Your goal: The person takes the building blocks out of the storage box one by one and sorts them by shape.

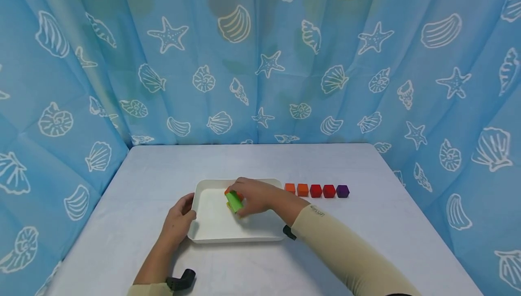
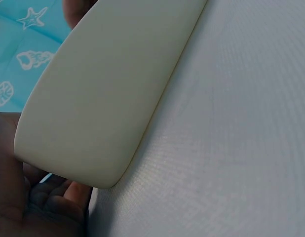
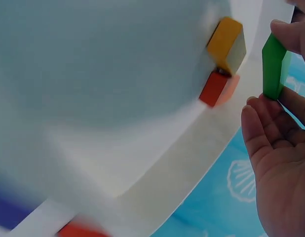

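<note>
My left hand (image 1: 176, 221) grips the left edge of a white tray (image 1: 215, 233), with the thumb by the rim. In the left wrist view the tray's outer wall (image 2: 103, 94) fills the middle, the fingers partly behind it. Over the tray, my right hand (image 1: 260, 196) pinches a green block (image 3: 273, 69) between thumb and fingers. Below that block, inside the tray, a yellow block (image 3: 225, 42) and an orange-red block (image 3: 214, 89) sit close together near the wall. From the head view they are mostly hidden behind the right hand and the green block.
Right of the tray runs a row of small blocks: two orange (image 1: 302, 190), two red (image 1: 329, 191) and a purple one (image 1: 343, 191) at the end. The orange end lies close to the tray. A blue seashell curtain (image 1: 252, 61) hangs behind the white table (image 1: 325, 160).
</note>
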A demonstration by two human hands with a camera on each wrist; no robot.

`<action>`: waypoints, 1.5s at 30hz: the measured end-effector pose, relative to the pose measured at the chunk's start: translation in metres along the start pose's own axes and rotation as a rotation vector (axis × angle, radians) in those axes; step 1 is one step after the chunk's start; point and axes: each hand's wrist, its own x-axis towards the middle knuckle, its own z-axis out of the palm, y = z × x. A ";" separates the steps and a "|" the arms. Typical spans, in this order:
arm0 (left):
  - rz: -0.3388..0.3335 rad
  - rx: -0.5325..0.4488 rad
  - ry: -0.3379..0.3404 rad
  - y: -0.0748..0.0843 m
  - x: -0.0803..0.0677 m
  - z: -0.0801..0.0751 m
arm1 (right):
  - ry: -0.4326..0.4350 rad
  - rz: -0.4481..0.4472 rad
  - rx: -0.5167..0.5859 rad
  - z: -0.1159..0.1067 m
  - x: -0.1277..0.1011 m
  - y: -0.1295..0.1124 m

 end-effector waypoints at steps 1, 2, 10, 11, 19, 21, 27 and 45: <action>0.000 -0.001 0.000 0.000 0.000 0.000 | 0.007 0.015 0.005 -0.001 -0.005 0.004; 0.001 -0.003 0.001 0.000 -0.001 0.000 | 0.014 0.032 0.012 -0.002 -0.010 0.008; -0.001 -0.014 0.002 0.002 -0.003 0.000 | 0.106 0.137 0.118 -0.009 -0.056 0.045; -0.003 -0.013 0.002 0.002 -0.003 0.001 | 0.126 0.141 0.130 -0.010 -0.063 0.050; -0.015 -0.003 0.002 0.003 -0.003 0.001 | 0.246 0.209 0.194 -0.012 -0.121 0.083; -0.019 0.003 0.003 0.003 -0.004 0.001 | 0.260 0.247 0.207 -0.010 -0.133 0.090; -0.013 -0.003 -0.002 0.005 -0.005 0.001 | 0.285 0.320 0.206 0.001 -0.167 0.107; -0.009 -0.009 -0.005 0.005 -0.005 0.002 | 0.237 0.463 0.222 0.038 -0.199 0.129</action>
